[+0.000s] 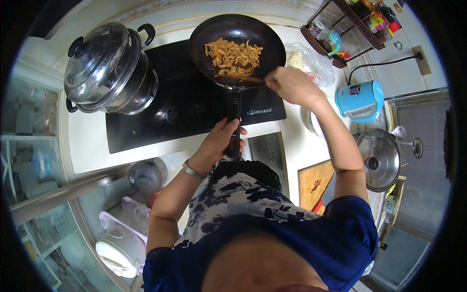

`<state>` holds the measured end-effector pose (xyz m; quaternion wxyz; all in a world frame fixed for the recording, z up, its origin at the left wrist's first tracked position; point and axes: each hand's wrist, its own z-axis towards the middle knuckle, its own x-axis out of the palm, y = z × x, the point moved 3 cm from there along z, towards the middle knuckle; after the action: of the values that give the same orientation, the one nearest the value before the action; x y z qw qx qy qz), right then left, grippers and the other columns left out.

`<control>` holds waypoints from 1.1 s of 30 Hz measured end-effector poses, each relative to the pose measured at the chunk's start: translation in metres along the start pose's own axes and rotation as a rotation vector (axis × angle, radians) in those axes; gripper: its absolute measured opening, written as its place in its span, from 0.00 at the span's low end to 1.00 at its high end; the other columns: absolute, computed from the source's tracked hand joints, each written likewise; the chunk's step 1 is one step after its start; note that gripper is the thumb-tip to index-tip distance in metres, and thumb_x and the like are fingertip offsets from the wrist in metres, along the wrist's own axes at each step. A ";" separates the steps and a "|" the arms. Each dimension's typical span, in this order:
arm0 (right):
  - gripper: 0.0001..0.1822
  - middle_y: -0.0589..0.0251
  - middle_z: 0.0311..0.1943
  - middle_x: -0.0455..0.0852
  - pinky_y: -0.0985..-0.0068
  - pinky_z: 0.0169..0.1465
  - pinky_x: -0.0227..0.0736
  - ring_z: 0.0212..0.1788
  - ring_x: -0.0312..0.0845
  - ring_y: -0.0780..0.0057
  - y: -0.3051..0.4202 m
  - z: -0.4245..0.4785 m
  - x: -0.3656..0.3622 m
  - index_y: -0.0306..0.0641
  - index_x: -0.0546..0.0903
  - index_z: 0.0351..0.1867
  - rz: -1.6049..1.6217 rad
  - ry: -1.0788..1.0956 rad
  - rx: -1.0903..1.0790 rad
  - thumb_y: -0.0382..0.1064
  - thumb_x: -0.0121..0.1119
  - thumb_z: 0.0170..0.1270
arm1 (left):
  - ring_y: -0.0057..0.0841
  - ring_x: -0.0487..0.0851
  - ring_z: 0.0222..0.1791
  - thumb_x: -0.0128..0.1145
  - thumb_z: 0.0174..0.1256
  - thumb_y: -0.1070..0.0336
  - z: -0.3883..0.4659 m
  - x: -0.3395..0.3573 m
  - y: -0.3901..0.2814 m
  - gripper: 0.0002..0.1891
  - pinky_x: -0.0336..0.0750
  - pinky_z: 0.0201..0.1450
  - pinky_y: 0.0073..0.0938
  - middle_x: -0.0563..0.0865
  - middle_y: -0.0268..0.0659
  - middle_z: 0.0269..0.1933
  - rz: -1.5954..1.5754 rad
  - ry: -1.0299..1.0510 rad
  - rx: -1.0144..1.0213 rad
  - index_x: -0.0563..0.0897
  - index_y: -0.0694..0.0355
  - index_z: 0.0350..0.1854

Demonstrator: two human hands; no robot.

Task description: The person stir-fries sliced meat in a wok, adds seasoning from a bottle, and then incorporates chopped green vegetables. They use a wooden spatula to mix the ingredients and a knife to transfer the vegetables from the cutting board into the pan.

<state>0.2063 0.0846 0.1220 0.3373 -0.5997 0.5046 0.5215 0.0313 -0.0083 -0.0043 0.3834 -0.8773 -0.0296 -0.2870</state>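
Observation:
A dark wok [237,27] sits on the black glass cooktop [175,95], with browned strips of food [233,54] heaped in its middle. My left hand [222,140] is wrapped around the wok's long black handle [235,109]. Over the wok's near right rim, my right hand [292,85] grips a wooden spatula [242,77]. Its blade rests low in the wok, at the near edge of the food. My fingers hide the spatula's grip end.
A lidded steel pot [109,69] stands at the cooktop's left. To the right are a plastic bag [323,69], a blue electric kettle [359,100] and a steel lid [379,160]. A wooden cutting board [308,179] holds small chopped bits and a knife [328,191].

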 end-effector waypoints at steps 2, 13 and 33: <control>0.10 0.47 0.33 0.84 0.61 0.46 0.74 0.39 0.80 0.50 -0.005 0.033 0.014 0.38 0.84 0.38 0.002 -0.106 0.012 0.39 0.55 0.62 | 0.22 0.80 0.23 0.46 0.72 0.56 -0.002 -0.001 -0.001 0.14 0.78 0.24 0.25 0.80 0.36 0.36 -0.013 -0.014 -0.004 0.69 0.62 0.50; 0.09 0.49 0.29 0.84 0.60 0.40 0.76 0.35 0.81 0.50 -0.019 0.032 0.009 0.37 0.84 0.32 -0.108 -0.193 0.020 0.38 0.56 0.60 | 0.23 0.79 0.24 0.46 0.72 0.57 -0.001 -0.001 -0.001 0.13 0.78 0.24 0.25 0.80 0.36 0.35 -0.016 0.003 0.020 0.68 0.62 0.48; 0.10 0.45 0.33 0.84 0.61 0.44 0.77 0.39 0.82 0.50 -0.034 0.032 0.023 0.36 0.84 0.34 -0.042 -0.197 0.204 0.36 0.51 0.60 | 0.21 0.79 0.23 0.45 0.73 0.56 -0.001 0.002 -0.003 0.19 0.77 0.23 0.24 0.81 0.38 0.36 0.018 -0.029 0.028 0.68 0.65 0.56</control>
<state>0.2284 0.1173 0.0887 0.4550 -0.5187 0.5069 0.5167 0.0315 -0.0074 -0.0012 0.3975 -0.8762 -0.0314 -0.2706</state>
